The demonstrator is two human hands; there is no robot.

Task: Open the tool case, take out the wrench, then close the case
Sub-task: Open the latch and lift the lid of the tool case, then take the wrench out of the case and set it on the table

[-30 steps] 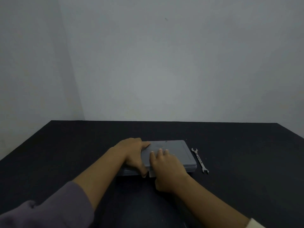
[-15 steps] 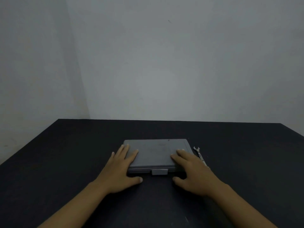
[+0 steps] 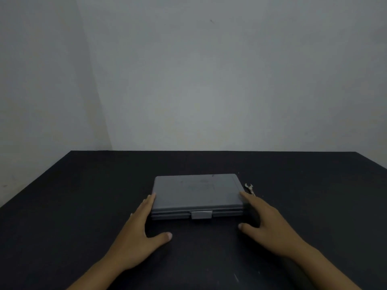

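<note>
A flat grey tool case [image 3: 196, 192] lies closed on the black table, its latch tab [image 3: 201, 214] facing me. My left hand [image 3: 140, 233] rests open at the case's left front corner, fingertips at its left edge. My right hand [image 3: 270, 225] lies open at the right front corner, fingers along the right edge. A small metal wrench [image 3: 250, 188] lies on the table just right of the case, its lower part hidden behind my right fingers.
The black table [image 3: 83, 206] reaches back to a plain grey wall [image 3: 209, 80]. Its left edge runs diagonally at the left, and its far right corner shows at the right.
Both hands have slid off the lid outward, from its middle to the case's front corners. The lid lies flat. The wrench stays where it was.
</note>
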